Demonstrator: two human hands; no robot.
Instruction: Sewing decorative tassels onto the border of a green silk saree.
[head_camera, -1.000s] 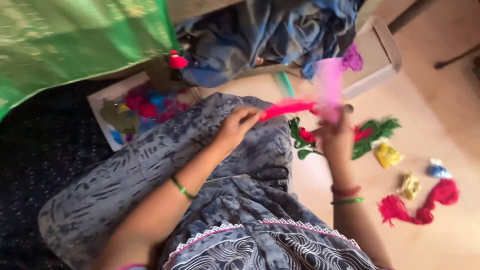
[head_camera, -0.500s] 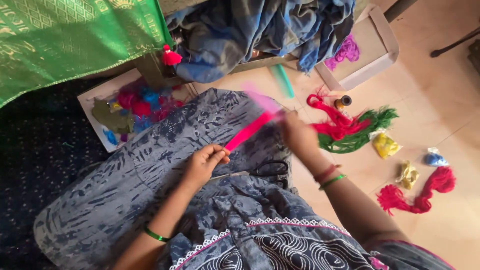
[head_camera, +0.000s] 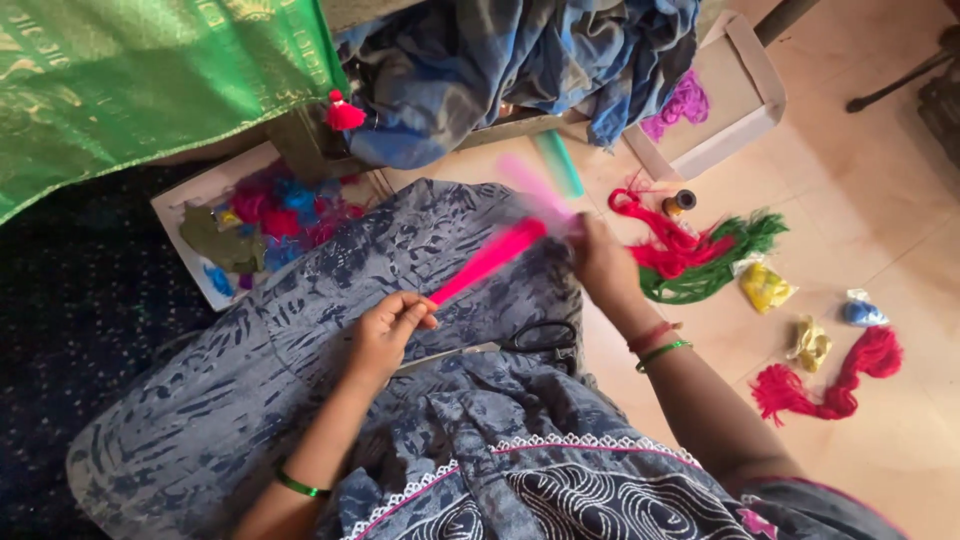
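the pink thread bundle (head_camera: 490, 258) stretches over my lap, pinched at its lower end by my left hand (head_camera: 385, 330) and gripped at the blurred upper end by my right hand (head_camera: 600, 262). black scissors (head_camera: 540, 338) lie on my knee; red and green yarn (head_camera: 700, 255) sits on the floor (head_camera: 900, 230) just beyond.

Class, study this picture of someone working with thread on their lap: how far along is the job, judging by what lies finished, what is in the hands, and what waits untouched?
Done: a red tassel hangs by the green cloth. In hand: the left hand pinches one end of a pink thread bundle and the right hand holds the blurred far end. Left: red skeins, green thread and yellow thread lie loose on the floor; scissors rest on the lap.
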